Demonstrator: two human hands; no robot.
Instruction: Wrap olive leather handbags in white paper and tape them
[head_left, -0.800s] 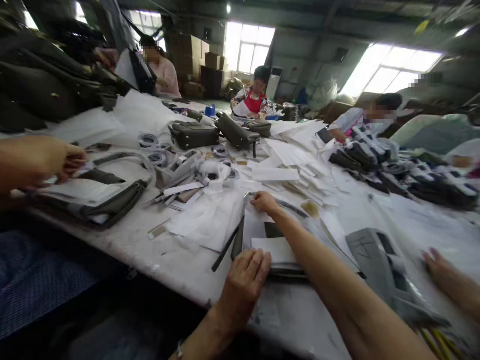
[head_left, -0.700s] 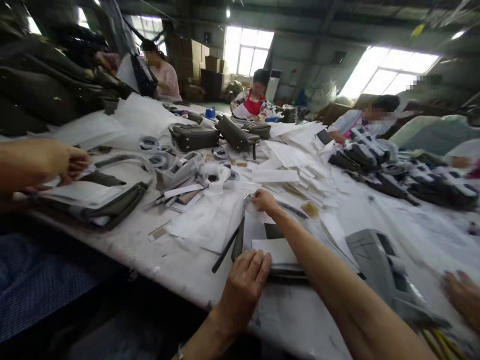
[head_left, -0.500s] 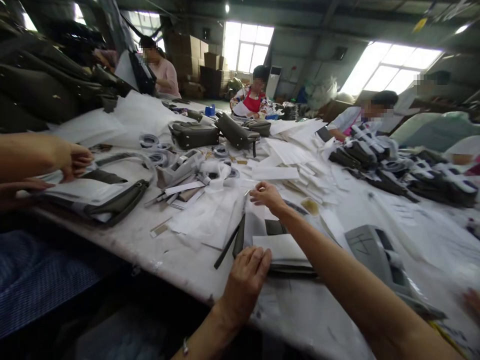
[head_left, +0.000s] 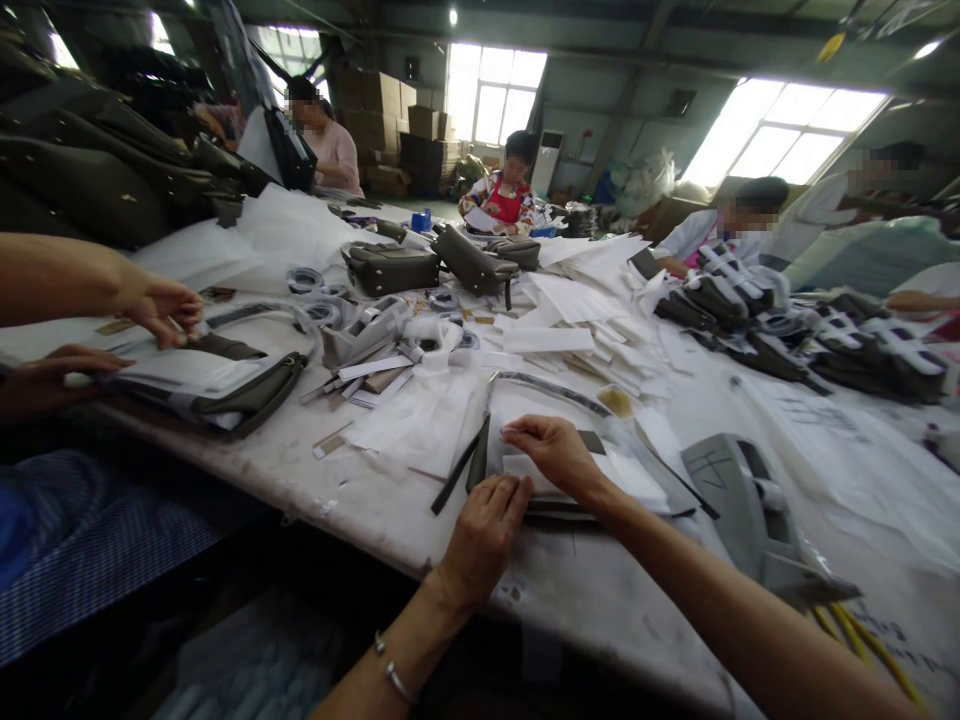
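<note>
A dark olive handbag (head_left: 478, 464) lies on the table in front of me, its wrapped handle (head_left: 551, 381) arching away from me. Across it lies a folded white sheet (head_left: 637, 482). My left hand (head_left: 484, 525) grips the bag's near left edge, fingers together over the white sheet's corner. Above the bag, my right hand (head_left: 553, 452) is closed in a pinch; what its fingertips hold is too small to make out. A dark strap (head_left: 456, 478) hangs off the bag's left side.
To my left, a co-worker's hands (head_left: 161, 310) handle a similar bag (head_left: 259, 395). Paper strips (head_left: 375, 380) and white sheets (head_left: 555, 340) litter the table's middle. A grey tape dispenser (head_left: 739, 500) stands at right. Wrapped bags (head_left: 795, 330) are piled farther right.
My right hand has come down from the handle's left end toward my left hand, uncovering the handle. My left hand stays at the bag's edge. The co-worker's hands at left shifted slightly right.
</note>
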